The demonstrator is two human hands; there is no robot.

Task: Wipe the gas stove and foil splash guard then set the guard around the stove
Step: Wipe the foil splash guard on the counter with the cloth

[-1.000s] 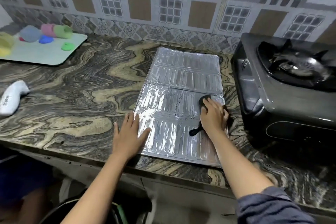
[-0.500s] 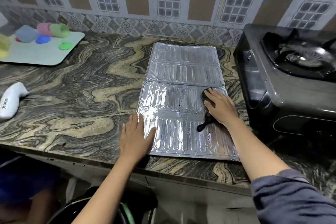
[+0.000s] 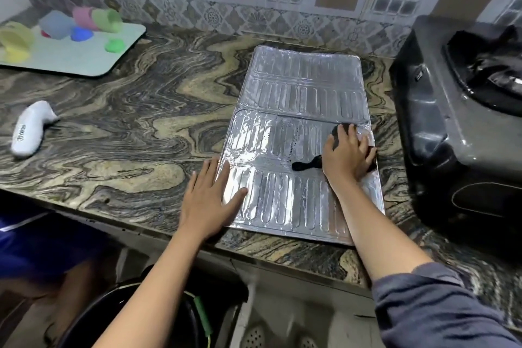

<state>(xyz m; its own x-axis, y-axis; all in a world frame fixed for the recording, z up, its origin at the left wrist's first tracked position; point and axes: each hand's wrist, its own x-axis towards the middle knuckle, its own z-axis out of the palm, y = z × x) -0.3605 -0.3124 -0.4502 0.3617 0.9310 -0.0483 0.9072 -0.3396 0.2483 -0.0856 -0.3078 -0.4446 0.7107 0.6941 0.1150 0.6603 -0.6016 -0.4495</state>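
Note:
The silver foil splash guard [image 3: 305,85] lies flat and unfolded on the marble counter, just left of the black gas stove [image 3: 440,121]. My right hand [image 3: 346,157] presses a black cloth [image 3: 303,164] onto the guard's right side, near the middle fold. My fingers lie spread over the cloth, and its tail sticks out to the left. My left hand [image 3: 210,198] rests flat, fingers straight, on the guard's near left corner, partly on the counter.
A white handheld lighter-like tool [image 3: 29,131] lies on the counter at the left. A pale tray [image 3: 84,62] with coloured cups [image 3: 84,18] stands at the back left. The tiled wall runs behind. Below the counter edge is a dark bucket [image 3: 180,316].
My right hand has slid the cloth a little farther from me along the guard's right side, and the cloth's tail now trails left. My left hand stays on the near left corner.

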